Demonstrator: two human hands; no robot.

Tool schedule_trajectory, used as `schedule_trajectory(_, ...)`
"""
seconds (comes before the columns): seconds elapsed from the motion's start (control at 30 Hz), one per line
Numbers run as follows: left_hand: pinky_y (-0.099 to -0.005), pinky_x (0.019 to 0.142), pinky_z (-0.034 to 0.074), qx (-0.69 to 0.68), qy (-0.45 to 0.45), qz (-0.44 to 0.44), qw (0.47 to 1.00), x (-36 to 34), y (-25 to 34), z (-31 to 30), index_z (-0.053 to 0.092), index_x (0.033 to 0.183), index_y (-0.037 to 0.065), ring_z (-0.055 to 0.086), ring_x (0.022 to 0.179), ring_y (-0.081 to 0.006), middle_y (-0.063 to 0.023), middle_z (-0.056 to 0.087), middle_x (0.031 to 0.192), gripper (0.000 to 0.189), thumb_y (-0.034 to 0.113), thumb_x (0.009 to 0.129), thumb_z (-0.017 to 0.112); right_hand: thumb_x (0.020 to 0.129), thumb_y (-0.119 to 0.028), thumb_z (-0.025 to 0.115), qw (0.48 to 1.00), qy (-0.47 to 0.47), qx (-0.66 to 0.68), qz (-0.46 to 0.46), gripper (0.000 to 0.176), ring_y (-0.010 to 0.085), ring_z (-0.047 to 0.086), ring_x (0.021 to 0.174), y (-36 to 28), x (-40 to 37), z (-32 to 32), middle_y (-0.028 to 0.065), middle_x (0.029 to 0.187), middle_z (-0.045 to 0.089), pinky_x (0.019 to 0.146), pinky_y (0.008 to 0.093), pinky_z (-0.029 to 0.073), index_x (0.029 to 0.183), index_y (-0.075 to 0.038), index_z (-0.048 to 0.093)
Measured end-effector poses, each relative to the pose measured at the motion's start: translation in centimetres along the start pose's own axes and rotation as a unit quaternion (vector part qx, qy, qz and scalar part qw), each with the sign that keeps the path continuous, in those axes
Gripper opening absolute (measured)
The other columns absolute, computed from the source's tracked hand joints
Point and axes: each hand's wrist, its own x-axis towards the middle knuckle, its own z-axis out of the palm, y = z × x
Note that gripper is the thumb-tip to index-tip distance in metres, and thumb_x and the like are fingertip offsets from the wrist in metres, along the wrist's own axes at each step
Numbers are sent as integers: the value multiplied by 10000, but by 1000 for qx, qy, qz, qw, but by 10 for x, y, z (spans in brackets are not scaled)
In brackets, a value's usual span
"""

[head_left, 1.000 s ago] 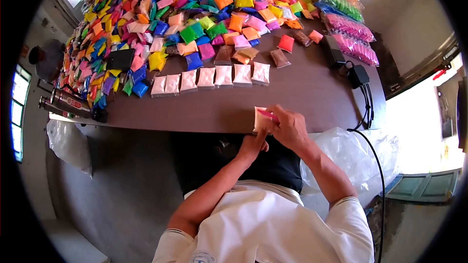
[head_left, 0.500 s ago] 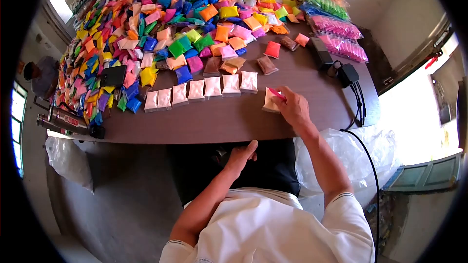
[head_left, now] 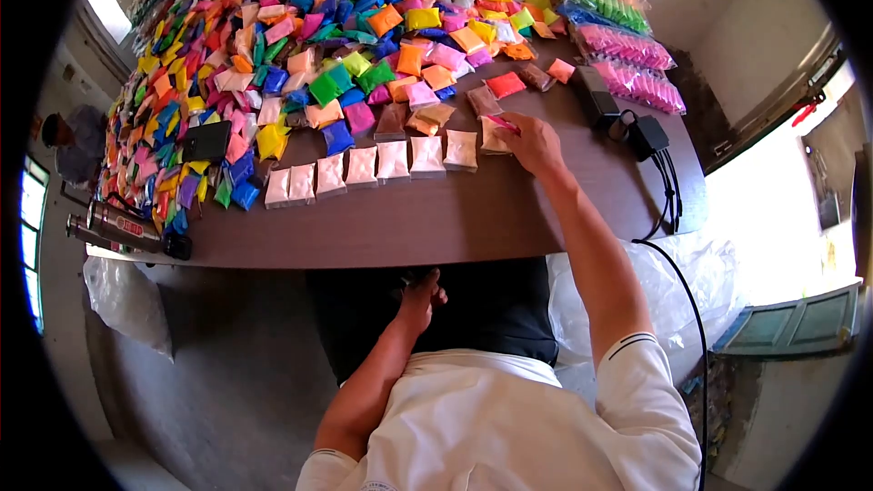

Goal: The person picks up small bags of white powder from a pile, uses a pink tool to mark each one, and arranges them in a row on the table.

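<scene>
My right hand [head_left: 535,145] reaches over the table, its fingers closed round a slim pink tool [head_left: 502,124]. Under those fingertips lies a pale packet [head_left: 493,139], partly covered by the hand. To its left, a row of similar pale packets [head_left: 393,162] runs along the table, the closest one [head_left: 460,151] right beside it. A brown packet [head_left: 483,101] and a red packet [head_left: 506,85] lie just beyond. Below the table edge, my left hand [head_left: 423,298] rests over my lap with its fingers curled; what they hold, if anything, is hidden.
A big heap of colourful packets [head_left: 364,27] covers the back and left of the table [head_left: 382,232]. Bags of pink pieces [head_left: 627,45], a black box [head_left: 597,98] and a cabled adapter [head_left: 648,136] stand right. A phone [head_left: 207,141] and flask [head_left: 127,223] sit left.
My right hand has moved away from me and slightly left, bringing the pale packet up to the row's right end. My left hand has drawn slightly left and turned over my lap.
</scene>
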Motion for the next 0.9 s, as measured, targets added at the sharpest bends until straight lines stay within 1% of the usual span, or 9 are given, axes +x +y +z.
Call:
schedule_trajectory(0.2, -312, 539, 417, -21, 29, -5, 999, 2, 0, -2, 387, 596, 146, 482, 539, -167, -9, 404, 555, 379, 275, 842, 645, 814, -313, 607, 999, -21, -18, -37, 299, 337, 617, 872, 2, -10, 3, 139, 911, 660, 736, 415, 478, 1071, -166, 645)
schedule_trajectory(0.4, -315, 524, 422, -3, 26, -4, 1000, 6, -3, -3, 399, 602, 143, 487, 529, -170, -9, 402, 553, 363, 258, 846, 642, 813, -296, 609, 999, -40, 22, -16, 297, 334, 620, 866, -7, -22, 1, 148, 907, 656, 754, 404, 481, 1070, -151, 644)
schedule_trajectory(0.5, -347, 569, 408, -2, 19, -11, 1000, 8, -5, -7, 430, 650, 148, 484, 576, -184, -8, 414, 591, 318, 265, 834, 662, 813, -286, 610, 999, -23, 29, -29, 287, 332, 623, 850, -5, -21, 5, 153, 891, 655, 740, 401, 487, 1065, -154, 649)
schedule_trajectory(0.57, -347, 571, 410, -9, 29, -12, 999, 7, -6, -7, 441, 676, 149, 482, 582, -180, -5, 417, 596, 290, 257, 834, 659, 822, -280, 602, 998, 11, 65, -24, 230, 353, 615, 783, -8, -21, 5, 171, 806, 636, 670, 409, 479, 978, -120, 655)
schedule_trajectory(0.67, -342, 570, 416, -30, 3, -8, 1000, 8, -9, -13, 456, 718, 150, 478, 590, -169, -1, 423, 606, 254, 247, 832, 661, 842, -275, 582, 998, 20, 64, 1, 200, 381, 590, 713, -13, -16, 8, 194, 727, 593, 601, 424, 450, 879, -84, 631)
schedule_trajectory(0.7, -342, 570, 416, -31, 7, -7, 999, 7, -9, -12, 456, 718, 150, 478, 590, -169, -1, 423, 606, 254, 247, 832, 661, 842, -275, 582, 998, 17, 66, -1, 200, 381, 590, 713, -18, -16, 9, 194, 727, 593, 601, 424, 450, 879, -84, 631)
schedule_trajectory(0.8, -334, 575, 424, -25, 13, 4, 1000, 7, -9, -8, 459, 752, 151, 474, 596, -160, 3, 422, 614, 233, 244, 835, 656, 865, -264, 564, 996, 40, 79, -25, 212, 398, 563, 668, -45, -17, 11, 212, 680, 552, 561, 433, 420, 832, -57, 595)
schedule_trajectory(0.87, -327, 579, 430, -20, 28, -44, 998, 14, -13, -9, 454, 768, 154, 472, 593, -157, 6, 413, 616, 230, 247, 836, 654, 884, -244, 548, 993, 1, 99, -64, 212, 376, 575, 670, -66, -24, 11, 196, 696, 578, 589, 424, 445, 842, -43, 603)
schedule_trajectory(0.9, -326, 580, 432, -14, 23, -47, 999, 10, -9, -6, 455, 772, 157, 472, 592, -159, 10, 412, 614, 224, 248, 839, 647, 881, -227, 549, 983, 34, 124, -129, 199, 361, 582, 685, -75, -27, 20, 180, 730, 596, 600, 419, 456, 850, -39, 605)
